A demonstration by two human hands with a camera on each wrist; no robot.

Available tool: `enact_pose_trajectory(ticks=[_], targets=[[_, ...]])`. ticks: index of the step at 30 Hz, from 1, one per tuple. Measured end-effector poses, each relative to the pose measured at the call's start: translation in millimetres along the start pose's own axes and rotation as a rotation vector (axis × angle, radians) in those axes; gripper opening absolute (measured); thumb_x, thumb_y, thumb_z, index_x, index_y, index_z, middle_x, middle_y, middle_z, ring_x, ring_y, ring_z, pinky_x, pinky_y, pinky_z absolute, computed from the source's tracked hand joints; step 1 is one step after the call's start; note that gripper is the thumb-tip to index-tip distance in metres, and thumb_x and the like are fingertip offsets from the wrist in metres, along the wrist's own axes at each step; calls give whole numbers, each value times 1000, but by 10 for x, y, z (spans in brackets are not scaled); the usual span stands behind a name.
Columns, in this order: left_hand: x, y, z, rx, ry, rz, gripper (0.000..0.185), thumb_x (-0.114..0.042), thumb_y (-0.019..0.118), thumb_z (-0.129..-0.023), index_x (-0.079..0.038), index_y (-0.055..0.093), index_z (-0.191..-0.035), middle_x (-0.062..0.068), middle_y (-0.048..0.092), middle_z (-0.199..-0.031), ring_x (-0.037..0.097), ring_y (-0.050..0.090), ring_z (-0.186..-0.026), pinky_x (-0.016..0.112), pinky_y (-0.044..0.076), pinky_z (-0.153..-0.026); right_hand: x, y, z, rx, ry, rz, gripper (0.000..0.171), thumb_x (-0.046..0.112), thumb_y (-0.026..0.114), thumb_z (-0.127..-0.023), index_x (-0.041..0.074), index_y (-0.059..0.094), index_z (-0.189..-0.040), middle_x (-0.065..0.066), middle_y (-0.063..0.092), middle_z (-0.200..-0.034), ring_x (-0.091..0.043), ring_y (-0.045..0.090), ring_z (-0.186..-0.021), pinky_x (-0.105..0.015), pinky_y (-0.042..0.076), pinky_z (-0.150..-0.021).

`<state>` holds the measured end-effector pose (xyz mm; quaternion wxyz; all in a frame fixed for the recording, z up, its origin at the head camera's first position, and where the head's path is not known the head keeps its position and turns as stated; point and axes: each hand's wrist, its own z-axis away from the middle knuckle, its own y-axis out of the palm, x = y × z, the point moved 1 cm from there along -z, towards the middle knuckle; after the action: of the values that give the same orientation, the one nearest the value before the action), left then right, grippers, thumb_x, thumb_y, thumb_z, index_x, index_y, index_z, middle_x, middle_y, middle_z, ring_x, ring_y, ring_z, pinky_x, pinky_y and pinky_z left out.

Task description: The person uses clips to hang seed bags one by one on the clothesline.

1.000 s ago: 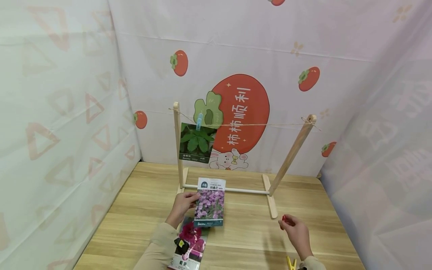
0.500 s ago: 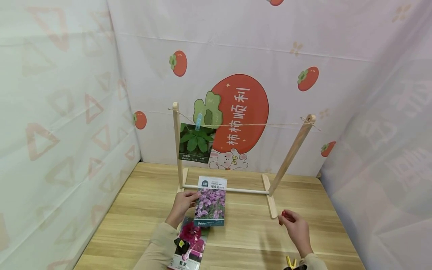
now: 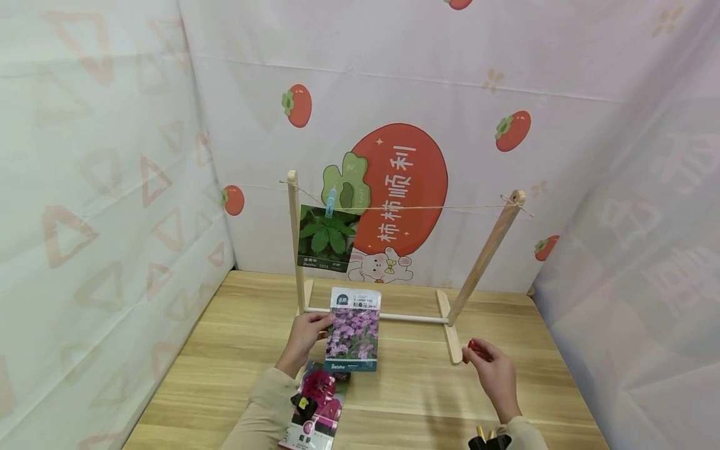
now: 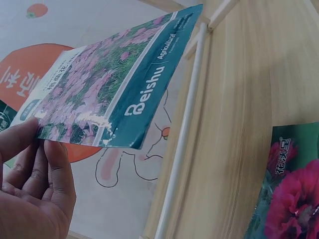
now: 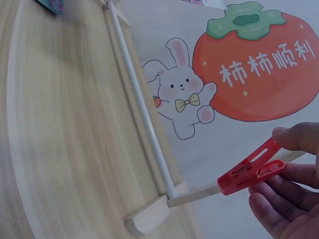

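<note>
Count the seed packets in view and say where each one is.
3. A green-leaf packet hangs clipped on the string; a purple-flower packet is gripped by the left hand; a red-flower packet lies on the table.

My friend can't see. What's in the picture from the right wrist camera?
A right hand pinches a red plastic clothespin above a light wooden table. Behind stand a wooden rack's white rod and a cloth with a white bunny.

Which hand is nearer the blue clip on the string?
Left. The left hand is below the blue clip, holding the purple-flower seed packet; the right hand pinches a red clip far right.
</note>
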<state>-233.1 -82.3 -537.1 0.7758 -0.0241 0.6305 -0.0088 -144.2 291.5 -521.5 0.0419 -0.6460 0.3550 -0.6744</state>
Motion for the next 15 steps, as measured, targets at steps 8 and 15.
enact_pose_trajectory(ticks=[8,15], targets=[[-80,19,23,0,10,34,27,-14,69,-91,8,70,-107,5,70,-85,11,63,-71,26,58,-68,131,-10,-14,5,-38,-29,37,10,74,-86,-8,66,-117,-26,69,-109,16,52,-74,-2,44,-66],[-164,18,34,-8,-1,60,28,-13,70,-90,8,69,-108,5,71,-88,9,63,-72,24,58,-68,245,-21,-23,-8,-78,-55,36,9,74,-85,-7,67,-116,-26,70,-107,16,53,-74,-2,45,-66]])
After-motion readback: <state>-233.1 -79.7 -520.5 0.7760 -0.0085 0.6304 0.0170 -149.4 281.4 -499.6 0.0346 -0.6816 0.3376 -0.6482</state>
